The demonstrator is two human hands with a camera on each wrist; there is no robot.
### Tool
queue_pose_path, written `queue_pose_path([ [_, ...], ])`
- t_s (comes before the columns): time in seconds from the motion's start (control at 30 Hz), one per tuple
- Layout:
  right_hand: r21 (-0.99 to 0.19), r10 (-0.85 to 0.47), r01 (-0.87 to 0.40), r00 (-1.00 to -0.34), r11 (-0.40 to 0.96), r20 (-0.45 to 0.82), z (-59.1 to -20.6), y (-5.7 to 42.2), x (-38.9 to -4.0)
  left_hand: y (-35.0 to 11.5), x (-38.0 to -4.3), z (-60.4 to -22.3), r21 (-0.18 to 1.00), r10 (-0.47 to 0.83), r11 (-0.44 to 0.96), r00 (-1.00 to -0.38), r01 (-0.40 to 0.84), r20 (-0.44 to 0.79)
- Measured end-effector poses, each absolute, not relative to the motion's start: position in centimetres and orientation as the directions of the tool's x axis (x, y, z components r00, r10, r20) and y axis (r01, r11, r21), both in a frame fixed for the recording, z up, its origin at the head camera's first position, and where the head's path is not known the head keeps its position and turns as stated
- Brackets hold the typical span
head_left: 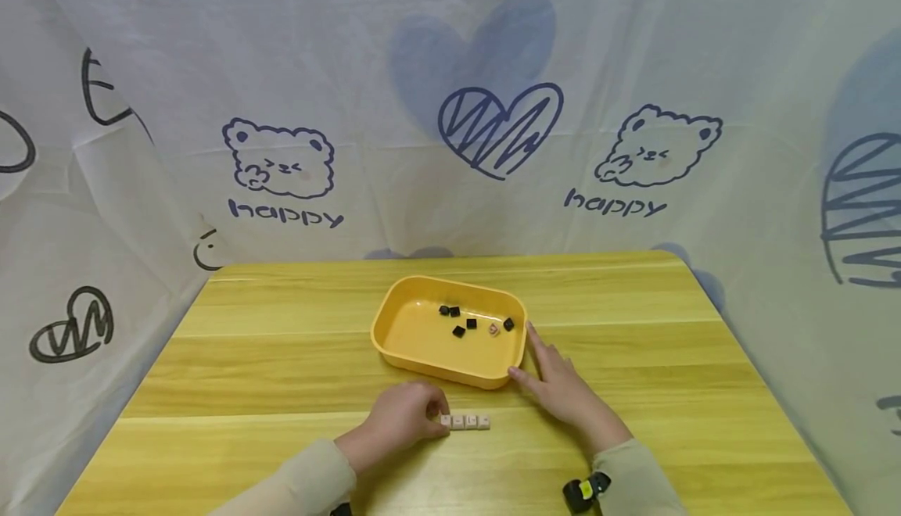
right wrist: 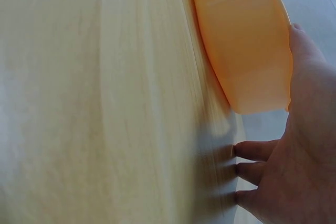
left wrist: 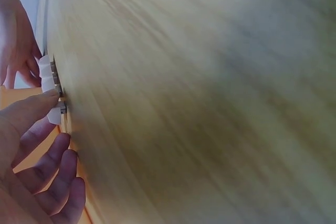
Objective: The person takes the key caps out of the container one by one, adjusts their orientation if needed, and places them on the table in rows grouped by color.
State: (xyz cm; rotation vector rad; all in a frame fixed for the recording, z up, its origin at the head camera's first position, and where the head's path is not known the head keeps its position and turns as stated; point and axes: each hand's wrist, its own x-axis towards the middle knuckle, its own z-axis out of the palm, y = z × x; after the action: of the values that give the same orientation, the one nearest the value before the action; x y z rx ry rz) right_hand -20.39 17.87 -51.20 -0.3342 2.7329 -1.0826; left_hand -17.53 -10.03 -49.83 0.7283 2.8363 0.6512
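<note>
Several pale keycaps (head_left: 471,422) stand side by side in a short row on the wooden table, near its front. My left hand (head_left: 408,420) pinches the keycap (head_left: 446,421) at the row's left end between thumb and index finger; its other fingers curl loosely beside it. In the left wrist view the thumb (left wrist: 39,106) lies against the row. Beyond the row is a yellow plastic tray (head_left: 436,367). My right hand (head_left: 563,391) rests at the tray's right front corner, thumb at the rim. In the right wrist view its other fingers (right wrist: 257,150) are extended, tips at the table.
Inside the tray lie several black keycaps (head_left: 472,324) and one pinkish keycap (head_left: 494,330), mostly toward its right half. A white cloth (head_left: 394,219) with printed drawings hangs behind and beside the table (head_left: 267,360). A black band (head_left: 586,492) is on the right wrist.
</note>
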Motion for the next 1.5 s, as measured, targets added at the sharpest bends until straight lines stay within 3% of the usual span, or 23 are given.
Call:
queue_pose_path([
  [0.67,-0.695,-0.281,-0.148,-0.956,0.704,-0.082,-51.3,17.9,-20.5,-10.5,-19.6,-47.3,0.452,0.575,0.718,-0.817,0.529,0.042],
  [1.0,-0.694,-0.283,-0.146,-0.955,0.705,-0.087,-51.2,17.8,-20.5,-9.7,-21.1,-44.4,0.342,0.613,0.721,-0.785,0.603,0.092],
  [1.5,-0.702,-0.275,-0.135,-0.957,0.699,-0.090,-51.0,18.0,-20.4,-7.2,-25.9,-40.5,0.247,0.708,0.679,-0.705,0.692,0.029],
])
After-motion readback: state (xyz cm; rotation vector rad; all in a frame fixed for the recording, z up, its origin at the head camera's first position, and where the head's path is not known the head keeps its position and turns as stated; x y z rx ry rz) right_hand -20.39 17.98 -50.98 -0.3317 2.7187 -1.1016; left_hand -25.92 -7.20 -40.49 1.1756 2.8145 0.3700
